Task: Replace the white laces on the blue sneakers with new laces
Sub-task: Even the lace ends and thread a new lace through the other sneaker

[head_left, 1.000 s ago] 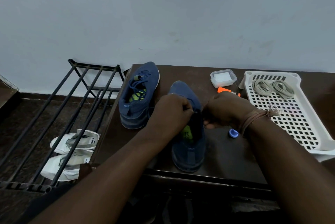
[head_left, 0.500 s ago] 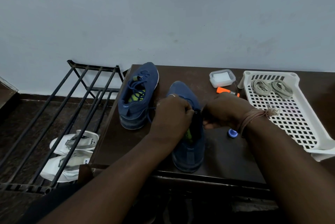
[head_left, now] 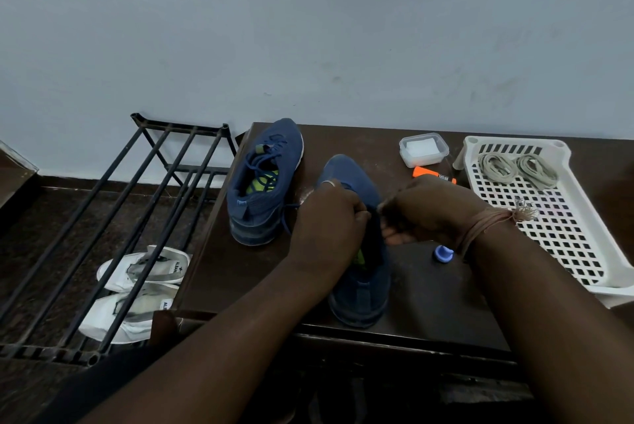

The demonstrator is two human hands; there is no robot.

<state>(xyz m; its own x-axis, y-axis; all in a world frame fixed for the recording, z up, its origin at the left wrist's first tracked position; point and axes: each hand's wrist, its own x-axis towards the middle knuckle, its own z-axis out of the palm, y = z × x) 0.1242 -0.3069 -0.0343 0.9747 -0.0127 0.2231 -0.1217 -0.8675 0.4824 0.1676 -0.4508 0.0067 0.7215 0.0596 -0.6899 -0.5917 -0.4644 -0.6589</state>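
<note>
Two blue sneakers stand on the dark table (head_left: pixel 429 296). The left sneaker (head_left: pixel 264 183) carries a dark blue lace threaded through its eyelets. The near sneaker (head_left: pixel 360 272) sits in front of me, toe pointing away. My left hand (head_left: pixel 329 221) and my right hand (head_left: pixel 429 214) meet over its eyelet area, fingers curled and pinching a dark blue lace (head_left: pixel 291 217) that trails off to the left. The eyelets themselves are hidden under my hands. Two coiled pale laces (head_left: pixel 518 166) lie in a white perforated tray (head_left: pixel 562 252) at the right.
A small clear lidded box (head_left: pixel 423 149), an orange marker (head_left: pixel 434 176) and a blue cap (head_left: pixel 443 253) lie on the table near my right hand. A black metal shoe rack (head_left: pixel 113 217) stands to the left, with white sandals (head_left: pixel 137 289) on the floor beneath it.
My left hand has shifted slightly up and left over the near sneaker, and a loop of dark lace now shows to its left. My right hand stays in place.
</note>
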